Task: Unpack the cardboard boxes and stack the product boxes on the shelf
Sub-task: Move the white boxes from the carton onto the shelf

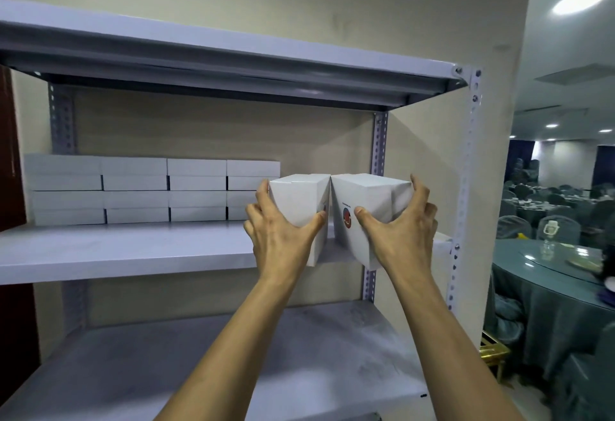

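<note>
My left fingers: curled round the left white product box [298, 211]; fingertips [263, 189] over its far left edge, thumb pressed on the near face by the inner corner.
My right fingers: curled round the right white product box [369, 211]; fingertips [417, 187] hooked over its far right edge, thumb laid on the near face just beside a red round logo [347, 217].
My left hand [279, 231]: wraps the left box from below and outside, forearm reaching up from the bottom of view.
My right hand [399, 237]: wraps the right box likewise.
The two boxes: held side by side, top inner edges touching, lower parts splayed apart so each tilts outward; they sit over the front right part of the middle shelf board [133, 251], whether resting on it I cannot tell.
Stacked product boxes [149, 189]: white, four layers high, several columns across, at the back left of the same board, just left of and behind my left fingers.
Shelf frame [474, 154]: grey metal, perforated uprights, one board above, one below.
Beyond, to the right: a round table [549, 274] under teal cloth, with covered chairs.
</note>
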